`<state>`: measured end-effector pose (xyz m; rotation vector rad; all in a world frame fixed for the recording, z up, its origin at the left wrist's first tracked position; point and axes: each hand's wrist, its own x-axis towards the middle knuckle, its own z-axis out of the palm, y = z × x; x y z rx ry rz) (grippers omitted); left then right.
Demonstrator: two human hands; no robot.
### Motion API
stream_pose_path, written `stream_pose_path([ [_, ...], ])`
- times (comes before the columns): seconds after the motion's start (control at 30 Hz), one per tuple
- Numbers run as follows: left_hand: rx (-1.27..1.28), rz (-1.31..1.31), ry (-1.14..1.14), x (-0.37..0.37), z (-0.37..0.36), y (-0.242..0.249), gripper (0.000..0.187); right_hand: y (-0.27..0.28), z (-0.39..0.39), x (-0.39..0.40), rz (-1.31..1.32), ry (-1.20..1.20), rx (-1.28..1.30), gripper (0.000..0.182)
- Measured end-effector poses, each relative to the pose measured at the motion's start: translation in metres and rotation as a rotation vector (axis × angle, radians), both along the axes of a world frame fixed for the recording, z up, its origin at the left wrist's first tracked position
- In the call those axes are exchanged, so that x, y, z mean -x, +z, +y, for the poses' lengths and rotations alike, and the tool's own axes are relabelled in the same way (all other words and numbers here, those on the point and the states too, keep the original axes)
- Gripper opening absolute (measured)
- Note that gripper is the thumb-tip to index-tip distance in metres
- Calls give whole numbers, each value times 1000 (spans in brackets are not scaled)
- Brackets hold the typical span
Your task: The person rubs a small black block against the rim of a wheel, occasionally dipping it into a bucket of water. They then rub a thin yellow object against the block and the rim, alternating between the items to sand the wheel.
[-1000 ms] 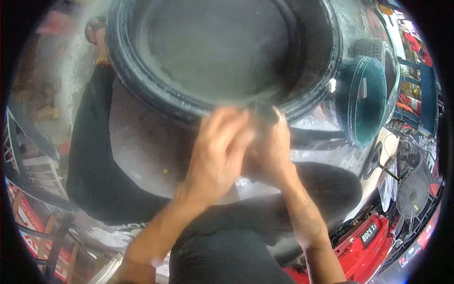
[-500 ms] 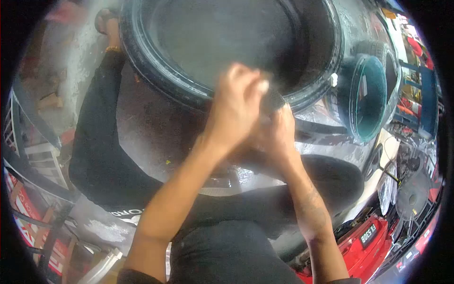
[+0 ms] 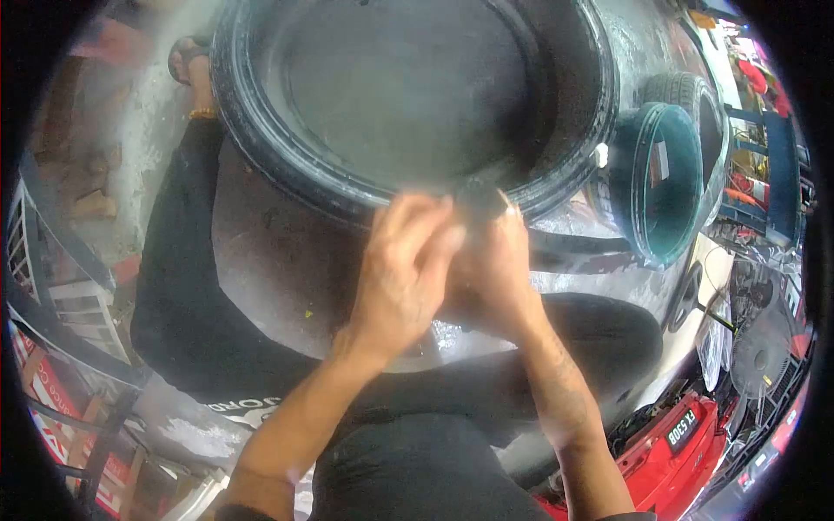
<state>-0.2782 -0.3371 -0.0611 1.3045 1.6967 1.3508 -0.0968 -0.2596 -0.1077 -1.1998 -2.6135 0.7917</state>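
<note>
A large round black tub of murky greyish water stands in front of me. At its near rim my right hand is closed around a small dark object, whose kind blur hides. My left hand is just to the left of that object, thumb and fingers curled together in a pinch. Its fingertips are smeared by motion, and what they hold, if anything, cannot be made out. Both hands are above my lap, close to each other.
A teal bucket lies tilted at the right, with a tyre behind it. A red body panel with a number plate sits at lower right, near a dark round fan-like part. Metal frames and boxes are at left.
My left hand has come down and left, from over the tub's near rim to beside the dark object. My right hand has shifted slightly lower and left, still gripping it.
</note>
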Motion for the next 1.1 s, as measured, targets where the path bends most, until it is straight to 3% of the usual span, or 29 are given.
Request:
stream_pose_path([
  [0.13,54,-41,-13,13,58,-49,35,7,-13,-3,17,-44,-104,70],
  [0.2,26,-18,89,21,57,-54,33,0,-13,-4,60,-38,-201,68],
  [0.23,22,-10,103,28,48,-43,33,4,-8,-2,39,-27,-80,70],
  [0.33,165,-167,119,24,-9,12,33,-1,-9,-4,1,-21,-113,71],
  [0.4,12,12,32,2,-11,-5,34,1,-8,-3,-12,-42,-53,71],
  [0.53,-31,-52,-5,3,54,-30,27,1,-19,-9,55,-23,-150,70],
  [0.57,-88,43,31,-1,39,-27,27,3,-19,-8,43,-37,-122,71],
  [0.63,-25,-7,17,-4,1,-2,28,2,-15,-4,31,-58,-139,73],
  [0.67,-34,-21,7,-3,-8,0,28,7,-6,0,-27,-52,46,74],
  [0.73,-17,-12,11,-1,20,-13,27,-9,-13,-12,2,11,-207,73],
  [0.83,-82,2,42,1,57,-30,28,1,-12,-3,0,-57,-67,72],
  [0.97,16,-76,12,-2,-11,-4,29,22,-5,10,-18,-59,14,70],
  [1.1,-31,78,41,-2,71,-48,34,5,-15,-3,50,-37,-220,66],
])
